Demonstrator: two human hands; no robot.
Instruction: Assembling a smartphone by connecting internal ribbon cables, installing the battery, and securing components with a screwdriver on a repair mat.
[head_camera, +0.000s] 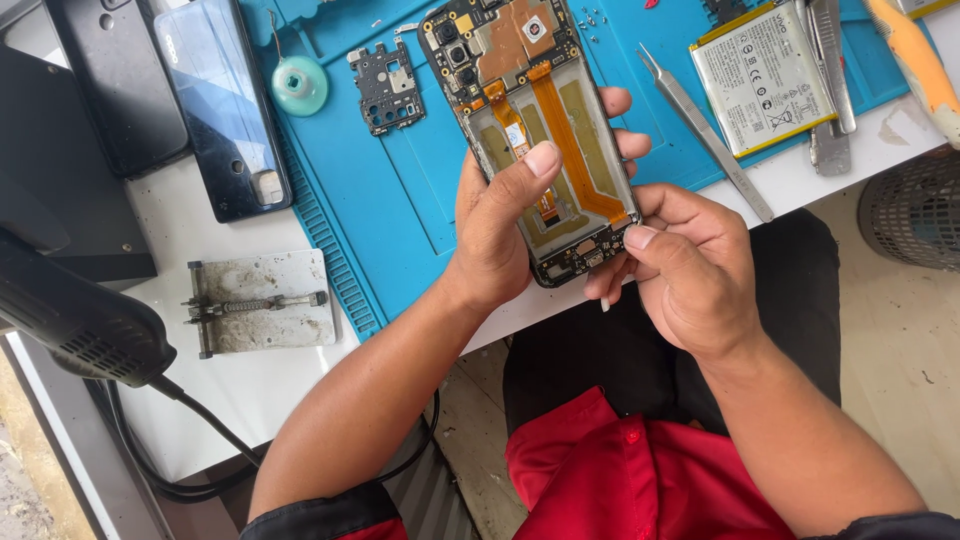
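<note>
Two hands are holding the opened phone (540, 140) above the desk (250, 390): our left hand (495, 230) is gripping its rigid frame edges, our right hand (690, 270) pinching the bottom board; it looks light, and we are judging its orange ribbon cables (575, 150) fragile.

Opened phone (540, 140) sits centre on the mat (400, 190); battery (762, 78) at two o'clock, tweezers (705, 132) between, back cover (222, 105) at ten o'clock.

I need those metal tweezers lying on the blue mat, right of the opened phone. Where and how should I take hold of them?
Grip the tweezers around the wide rear half, toward the mat's near edge, coming from above with the right hand. They lie flat and slanted, fine tips pointing away, so the broad flat sides near the back give the surest pinch.
</note>
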